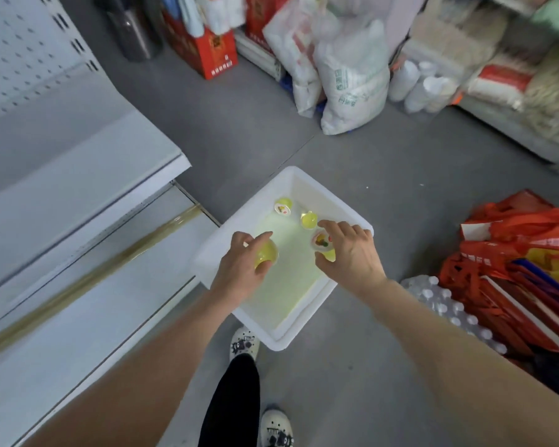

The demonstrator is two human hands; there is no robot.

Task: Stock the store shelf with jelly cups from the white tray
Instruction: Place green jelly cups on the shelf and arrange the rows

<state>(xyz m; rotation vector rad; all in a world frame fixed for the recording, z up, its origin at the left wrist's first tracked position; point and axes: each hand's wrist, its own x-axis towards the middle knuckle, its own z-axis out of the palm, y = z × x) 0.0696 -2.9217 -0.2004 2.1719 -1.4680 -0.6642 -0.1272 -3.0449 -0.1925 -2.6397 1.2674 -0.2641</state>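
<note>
A white tray [307, 185] sits on the grey floor in front of me. My left hand [239, 269] grips a yellow jelly cup [267, 253] over the tray's left side. My right hand [349, 253] curls its fingers and thumb around a jelly cup with a fruit-printed lid [321, 241] at the tray's right side. Two more yellow jelly cups lie in the tray's far part, one with its lid showing [283, 206], one further right [309, 220]. The white store shelf [78, 195] stands to the left, its boards bare.
Red bags [523, 269] and a shrink-wrapped pack of bottles [446, 301] lie to the right of the tray. White sacks [349, 75] and red boxes [207, 50] stand at the back. My feet [244, 345] are just below the tray.
</note>
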